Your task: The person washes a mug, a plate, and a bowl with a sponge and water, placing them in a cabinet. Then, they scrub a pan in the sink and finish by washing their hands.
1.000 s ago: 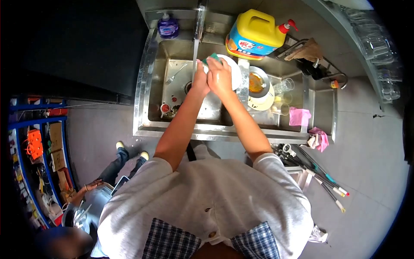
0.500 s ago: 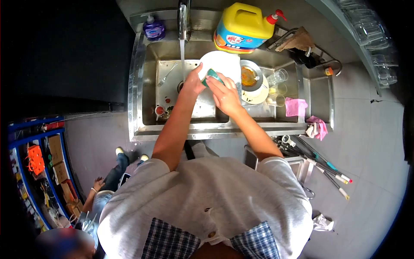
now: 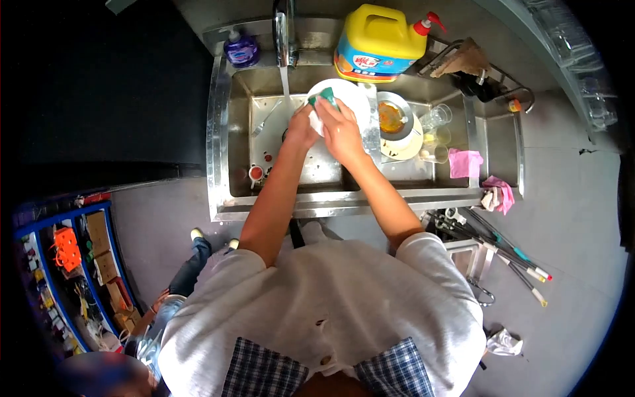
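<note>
A round white plate (image 3: 354,99) is held above the left sink basin. My left hand (image 3: 303,128) grips its left edge, the fingers partly hidden behind it. In my right hand (image 3: 341,131) a green sponge (image 3: 323,97) is pressed against the plate's face. Water runs from the faucet (image 3: 282,33) just left of the plate, into the basin. A fork (image 3: 266,119) and a small cup with red residue (image 3: 256,173) lie in that basin.
The right basin (image 3: 403,175) holds a soiled grey dish (image 3: 391,118), stacked plates and several clear glasses (image 3: 436,117). A yellow detergent jug (image 3: 383,40) and purple soap bottle (image 3: 241,49) stand behind. Pink cloths (image 3: 465,163) hang at right. Another person (image 3: 188,271) is behind me at left.
My right hand and the sponge have moved up across the plate, and the plate has tilted to face me more. The whole view has shifted slightly.
</note>
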The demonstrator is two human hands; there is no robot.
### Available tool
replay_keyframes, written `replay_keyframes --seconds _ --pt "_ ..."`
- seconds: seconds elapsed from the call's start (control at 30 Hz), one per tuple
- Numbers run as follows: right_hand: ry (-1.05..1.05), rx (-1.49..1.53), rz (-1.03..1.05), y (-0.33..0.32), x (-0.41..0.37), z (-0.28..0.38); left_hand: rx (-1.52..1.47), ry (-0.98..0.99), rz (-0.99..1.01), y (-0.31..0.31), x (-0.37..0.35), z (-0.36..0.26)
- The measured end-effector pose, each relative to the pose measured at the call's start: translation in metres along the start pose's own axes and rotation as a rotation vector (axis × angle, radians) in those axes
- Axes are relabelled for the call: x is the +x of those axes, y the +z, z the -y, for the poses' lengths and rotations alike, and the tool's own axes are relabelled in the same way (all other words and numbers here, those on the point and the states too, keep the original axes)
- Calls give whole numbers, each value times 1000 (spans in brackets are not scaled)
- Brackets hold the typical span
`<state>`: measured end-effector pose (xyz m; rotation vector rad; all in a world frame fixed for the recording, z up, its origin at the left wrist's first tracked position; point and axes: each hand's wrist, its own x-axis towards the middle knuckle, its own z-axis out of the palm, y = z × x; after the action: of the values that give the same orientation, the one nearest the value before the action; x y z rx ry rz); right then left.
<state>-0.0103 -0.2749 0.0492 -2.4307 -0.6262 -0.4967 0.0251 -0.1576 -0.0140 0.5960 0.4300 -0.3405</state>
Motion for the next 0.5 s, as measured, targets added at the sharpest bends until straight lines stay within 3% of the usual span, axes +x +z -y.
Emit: replay_keyframes --seconds 0.1,0.2,0.27,0.33,0.4,0.5 --pt "43 -97 21 -8 -28 -33 -81 -9 -22 -15 14 2" --pt "323 78 -266 -20 -28 -67 -70 25 -74 -16 7 2" --pt "1055 988 -209 -25 -26 -71 -92 4 37 -25 17 9" --pt "1016 1649 -132 -18 -31 -77 -42 -38 64 -24 23 13" --pt "1008 1491 -49 -9 -36 -77 361 145 36 -47 57 29" --pt "957 1283 -151 -7 -29 -52 829 387 -77 -51 72 43"
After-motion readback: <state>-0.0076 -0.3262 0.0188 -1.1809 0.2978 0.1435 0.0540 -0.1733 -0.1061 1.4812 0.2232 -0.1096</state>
